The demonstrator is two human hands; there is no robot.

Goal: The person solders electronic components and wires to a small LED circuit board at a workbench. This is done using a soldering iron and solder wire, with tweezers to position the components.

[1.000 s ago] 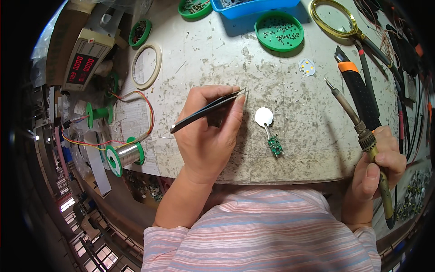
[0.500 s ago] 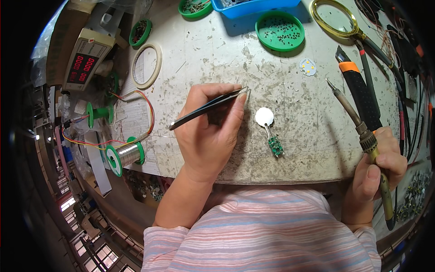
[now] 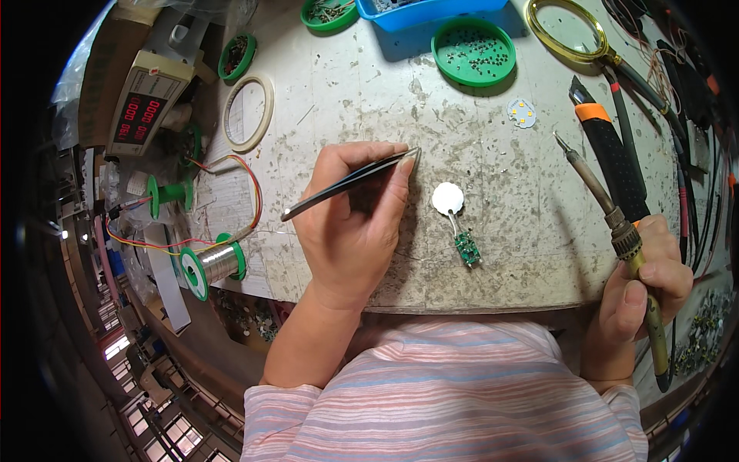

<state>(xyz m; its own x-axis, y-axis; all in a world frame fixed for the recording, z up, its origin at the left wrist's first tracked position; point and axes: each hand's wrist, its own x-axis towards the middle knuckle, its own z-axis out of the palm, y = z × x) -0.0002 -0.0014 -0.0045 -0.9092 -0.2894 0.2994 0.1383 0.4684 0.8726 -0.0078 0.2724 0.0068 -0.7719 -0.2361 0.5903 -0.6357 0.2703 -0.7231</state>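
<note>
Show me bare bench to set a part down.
Mostly bare: between the tape roll, left hand and larger green component dish; also between the white disc and soldering iron. Crowded: upper right, around the magnifying glass and utility knife.

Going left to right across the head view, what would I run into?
Display box with red digits, pale ring, left hand holding tweezers, white disc, round board with yellow squares, soldering iron in the right hand.

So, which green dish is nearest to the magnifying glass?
The green dish of tiny dark parts, beside the blue bin; the others lie farther left.
</note>
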